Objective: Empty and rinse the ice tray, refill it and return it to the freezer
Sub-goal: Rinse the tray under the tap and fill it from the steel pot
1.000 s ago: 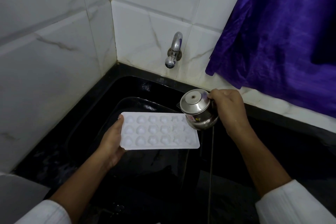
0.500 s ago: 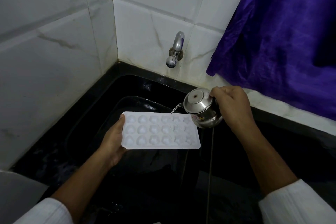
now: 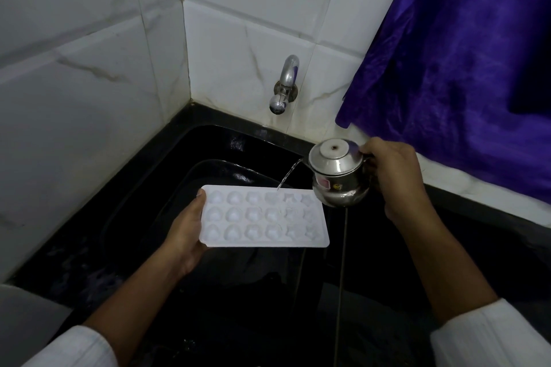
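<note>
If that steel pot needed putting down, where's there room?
Bare black counter right of the sink, below the purple curtain, beside the right hand. Crowded over the sink: ice tray in the left hand, steel pot close beside it.

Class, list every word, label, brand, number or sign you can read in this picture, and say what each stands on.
Nothing here reads as text.
Steel pot: pale sticker with red marks, too blurred to read.
Steel pot: small round yellow sticker, too small to read.
Ice tray, tap, wall tiles, purple cloth: no print visible.
</note>
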{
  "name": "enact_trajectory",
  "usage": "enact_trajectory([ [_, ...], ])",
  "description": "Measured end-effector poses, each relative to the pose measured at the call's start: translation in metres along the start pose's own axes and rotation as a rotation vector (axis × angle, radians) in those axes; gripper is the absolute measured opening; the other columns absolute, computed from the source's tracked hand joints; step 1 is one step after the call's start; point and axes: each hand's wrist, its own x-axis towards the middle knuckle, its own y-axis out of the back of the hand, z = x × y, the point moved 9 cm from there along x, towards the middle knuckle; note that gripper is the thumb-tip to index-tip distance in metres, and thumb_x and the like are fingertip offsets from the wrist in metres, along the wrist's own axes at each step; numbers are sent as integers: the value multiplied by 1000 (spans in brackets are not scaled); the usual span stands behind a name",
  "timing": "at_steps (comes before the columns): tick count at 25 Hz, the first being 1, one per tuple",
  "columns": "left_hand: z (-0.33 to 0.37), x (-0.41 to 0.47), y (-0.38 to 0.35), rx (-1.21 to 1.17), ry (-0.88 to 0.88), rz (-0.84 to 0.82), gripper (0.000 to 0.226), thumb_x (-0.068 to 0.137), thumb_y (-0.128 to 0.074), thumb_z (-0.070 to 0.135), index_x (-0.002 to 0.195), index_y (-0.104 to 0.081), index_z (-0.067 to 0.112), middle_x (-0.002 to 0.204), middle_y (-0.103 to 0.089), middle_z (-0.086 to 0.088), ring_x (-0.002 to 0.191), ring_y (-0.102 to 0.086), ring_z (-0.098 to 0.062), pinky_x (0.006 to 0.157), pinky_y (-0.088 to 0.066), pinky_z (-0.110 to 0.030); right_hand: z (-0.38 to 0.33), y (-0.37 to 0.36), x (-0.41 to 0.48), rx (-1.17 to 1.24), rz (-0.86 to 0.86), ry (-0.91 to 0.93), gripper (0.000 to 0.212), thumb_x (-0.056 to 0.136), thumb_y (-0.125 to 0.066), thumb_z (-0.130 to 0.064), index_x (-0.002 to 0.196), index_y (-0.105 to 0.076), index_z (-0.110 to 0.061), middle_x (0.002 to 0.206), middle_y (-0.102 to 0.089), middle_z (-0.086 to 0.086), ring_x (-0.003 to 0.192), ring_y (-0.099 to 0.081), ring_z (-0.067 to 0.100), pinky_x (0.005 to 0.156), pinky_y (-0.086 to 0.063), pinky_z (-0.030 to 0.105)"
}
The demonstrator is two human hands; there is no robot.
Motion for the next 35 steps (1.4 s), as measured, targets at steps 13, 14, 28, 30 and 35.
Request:
enact_trajectory([
  [13, 1, -1, -4, -37, 19, -2, 62, 107, -37, 59, 133, -69, 13, 124, -76, -15, 112, -75, -34, 91, -58, -47, -15, -20, -2, 32, -47, 62, 32, 89, -60, -16, 58, -53, -14, 64, -46, 10, 63, -46, 18, 61, -38, 30],
  [14, 1, -1, -4, -32, 19, -4, 62, 108, -37, 59, 133, -69, 13, 124, -76, -14, 111, -75, -33, 91, -58, -47, -16, -23, -3, 3, -56, 84, 37, 89, -61, -17, 53, -50, -17, 60, -45, 7, 61, -44, 18, 60, -37, 30],
  [28, 2, -4, -7, -29, 23, 15, 60, 109, -35, 56, 132, -69, 13, 118, -79, -11, 106, -77, -30, 82, -60, -42, -30, -45, 0, -302, -114, 252, 41, 89, -60, -28, 51, -49, -15, 50, -43, 1, 52, -42, 21, 59, -40, 41],
  [30, 1, -4, -6, -29, 20, 22, 59, 109, -35, 56, 131, -70, 13, 117, -79, -11, 106, -77, -30, 84, -60, -43, -34, -44, 0, -320, -107, 276, 42, 90, -61, -25, 51, -49, -15, 50, -43, 1, 52, -41, 20, 58, -39, 39],
  [35, 0, -5, -8, -35, 27, 20, 59, 109, -35, 56, 130, -70, 14, 118, -79, -12, 107, -77, -31, 88, -59, -45, -37, -40, 2, -310, -110, 315, 44, 91, -60, -23, 56, -46, 0, 51, -43, 5, 52, -40, 22, 57, -39, 38],
])
